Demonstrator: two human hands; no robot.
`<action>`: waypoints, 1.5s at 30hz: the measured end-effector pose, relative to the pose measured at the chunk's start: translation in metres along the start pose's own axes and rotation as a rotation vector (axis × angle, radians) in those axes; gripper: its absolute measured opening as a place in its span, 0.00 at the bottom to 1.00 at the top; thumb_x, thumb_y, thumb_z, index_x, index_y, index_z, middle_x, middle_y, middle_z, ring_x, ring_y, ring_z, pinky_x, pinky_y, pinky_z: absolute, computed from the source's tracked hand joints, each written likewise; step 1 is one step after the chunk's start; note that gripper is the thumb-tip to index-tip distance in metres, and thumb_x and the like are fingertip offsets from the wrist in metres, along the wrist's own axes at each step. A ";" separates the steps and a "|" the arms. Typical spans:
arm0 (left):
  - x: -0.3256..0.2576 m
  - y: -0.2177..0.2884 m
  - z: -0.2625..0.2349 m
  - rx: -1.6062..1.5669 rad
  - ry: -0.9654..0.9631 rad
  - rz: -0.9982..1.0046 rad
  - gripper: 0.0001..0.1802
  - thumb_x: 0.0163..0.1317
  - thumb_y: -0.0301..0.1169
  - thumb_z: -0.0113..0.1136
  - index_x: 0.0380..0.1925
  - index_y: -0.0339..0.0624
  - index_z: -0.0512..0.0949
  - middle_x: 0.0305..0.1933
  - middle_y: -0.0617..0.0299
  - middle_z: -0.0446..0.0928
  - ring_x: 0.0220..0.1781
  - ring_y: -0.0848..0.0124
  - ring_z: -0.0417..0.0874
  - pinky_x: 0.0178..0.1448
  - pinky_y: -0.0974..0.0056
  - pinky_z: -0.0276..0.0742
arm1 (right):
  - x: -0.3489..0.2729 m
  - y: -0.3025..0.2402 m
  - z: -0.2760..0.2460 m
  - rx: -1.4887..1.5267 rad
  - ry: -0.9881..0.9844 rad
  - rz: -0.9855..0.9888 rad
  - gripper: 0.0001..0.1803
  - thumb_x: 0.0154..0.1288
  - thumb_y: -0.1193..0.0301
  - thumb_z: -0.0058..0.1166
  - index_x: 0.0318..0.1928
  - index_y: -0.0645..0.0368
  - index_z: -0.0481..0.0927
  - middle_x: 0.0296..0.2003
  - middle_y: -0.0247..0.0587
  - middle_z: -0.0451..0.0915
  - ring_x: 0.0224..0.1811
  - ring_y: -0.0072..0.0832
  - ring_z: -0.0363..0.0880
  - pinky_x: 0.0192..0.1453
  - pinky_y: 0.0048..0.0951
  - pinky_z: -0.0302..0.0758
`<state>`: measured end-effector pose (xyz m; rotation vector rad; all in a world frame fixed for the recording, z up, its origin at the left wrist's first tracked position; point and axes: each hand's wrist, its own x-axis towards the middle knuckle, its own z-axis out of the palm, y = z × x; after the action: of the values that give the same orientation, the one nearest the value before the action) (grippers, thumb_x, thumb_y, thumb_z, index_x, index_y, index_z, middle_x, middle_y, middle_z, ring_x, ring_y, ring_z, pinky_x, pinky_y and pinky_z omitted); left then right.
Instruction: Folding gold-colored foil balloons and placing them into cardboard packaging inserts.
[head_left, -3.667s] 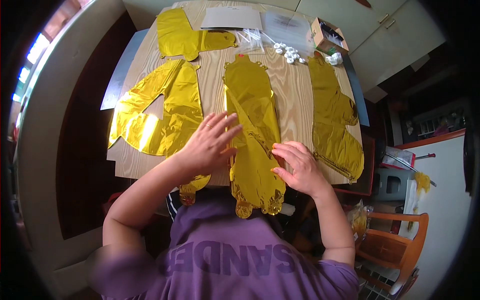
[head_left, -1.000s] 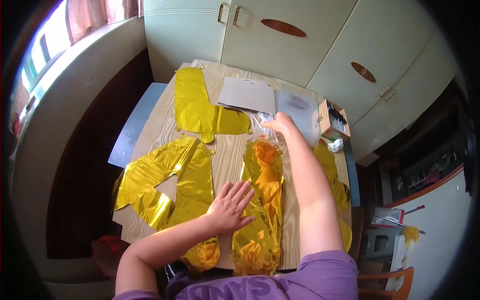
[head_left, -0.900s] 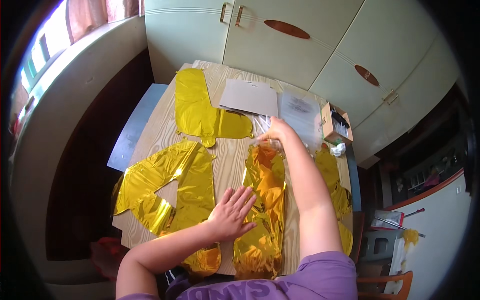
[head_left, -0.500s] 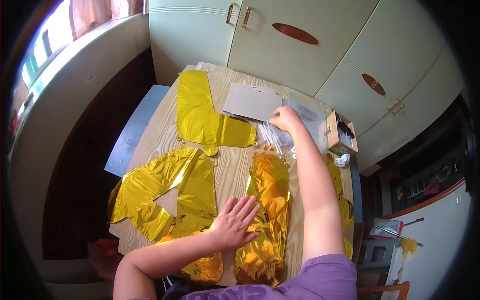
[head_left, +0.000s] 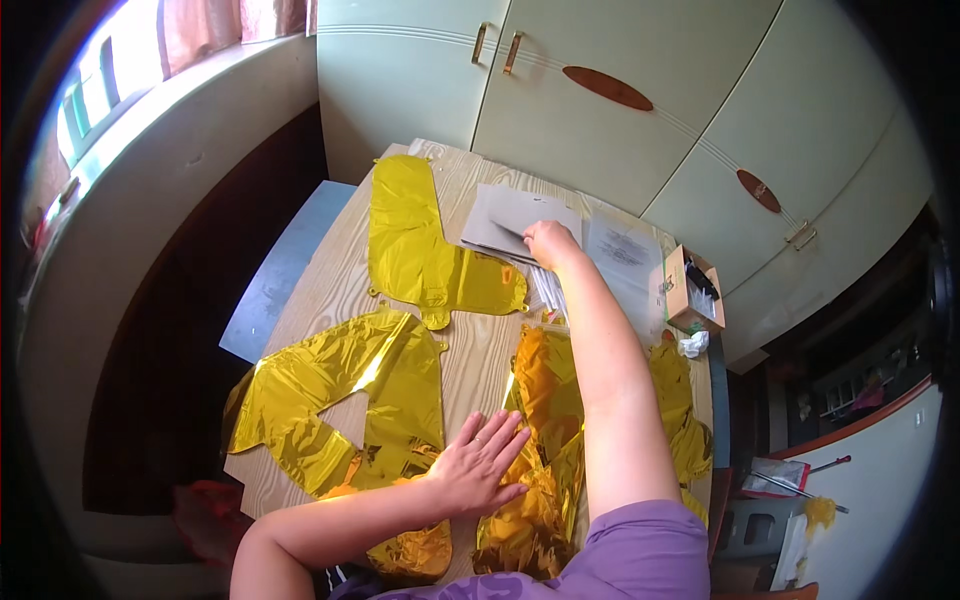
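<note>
Head view: the fingers of the right hand [head_left: 551, 243] were pinching the edge of a thin grey card [head_left: 511, 232]. The card was a bit tilted, on top of a flat card pile [head_left: 545, 207] near the far side of the desk [head_left: 472, 370]. The left hand [head_left: 478, 470] was flat, palm down, with its fingers a little spread and a ring on one of them. It was over the left edge of the middle foil [head_left: 536, 400], which was shiny gold and wrinkly. I could not tell how hard it was pressing.

Close under the right hand were some thin white sticks [head_left: 547, 288]. A clear sheet [head_left: 620, 245] lay just to the right of the cards. Next to that stood a small open box [head_left: 690, 290] with dark and clear things inside, and a crumpled white lump [head_left: 693, 344] was near it.

Another gold piece, the bent foil [head_left: 405, 235], lay at the far left. Nearer, the left foil [head_left: 400, 400] was flat and had a gap in it. The right foil [head_left: 675, 400] was partly hidden by the right arm. Behind the desk was a pale cupboard [head_left: 400, 90].
</note>
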<state>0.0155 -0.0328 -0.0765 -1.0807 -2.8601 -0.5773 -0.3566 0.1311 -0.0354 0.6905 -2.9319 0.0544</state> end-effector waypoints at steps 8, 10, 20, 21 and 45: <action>0.002 -0.001 -0.002 -0.090 0.008 0.000 0.46 0.72 0.63 0.44 0.76 0.39 0.58 0.80 0.42 0.54 0.83 0.49 0.52 0.83 0.40 0.43 | -0.009 0.014 -0.009 -0.174 0.362 -0.088 0.10 0.67 0.66 0.51 0.33 0.51 0.85 0.32 0.43 0.87 0.38 0.44 0.87 0.44 0.46 0.82; 0.001 -0.002 -0.001 -0.095 0.008 -0.007 0.46 0.72 0.63 0.44 0.76 0.39 0.58 0.81 0.42 0.54 0.83 0.49 0.52 0.83 0.41 0.42 | -0.011 0.009 -0.012 -0.148 0.297 -0.061 0.09 0.66 0.64 0.57 0.32 0.53 0.85 0.32 0.44 0.87 0.38 0.44 0.87 0.44 0.46 0.82; -0.001 -0.003 0.000 -0.076 -0.021 -0.020 0.45 0.72 0.63 0.43 0.76 0.40 0.58 0.81 0.42 0.53 0.84 0.49 0.49 0.84 0.41 0.40 | -0.023 0.007 -0.026 0.390 -0.113 0.056 0.14 0.59 0.57 0.68 0.37 0.53 0.90 0.38 0.51 0.87 0.42 0.47 0.86 0.51 0.42 0.82; 0.000 -0.003 0.000 -0.077 -0.025 -0.015 0.44 0.72 0.63 0.43 0.76 0.41 0.59 0.81 0.42 0.53 0.84 0.49 0.49 0.84 0.41 0.39 | -0.024 0.017 -0.025 0.365 -0.040 0.101 0.14 0.59 0.57 0.68 0.37 0.53 0.90 0.38 0.51 0.87 0.43 0.47 0.86 0.51 0.42 0.82; 0.004 0.000 -0.011 -0.133 -0.102 -0.049 0.42 0.70 0.59 0.51 0.73 0.40 0.63 0.80 0.40 0.53 0.83 0.44 0.49 0.83 0.40 0.38 | -0.272 0.197 -0.045 0.204 0.430 1.169 0.20 0.57 0.55 0.69 0.37 0.60 0.89 0.34 0.50 0.88 0.40 0.46 0.88 0.45 0.44 0.81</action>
<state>0.0117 -0.0342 -0.0653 -1.0911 -2.9798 -0.7474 -0.1978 0.4307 -0.0284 -0.9520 -2.4792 0.5225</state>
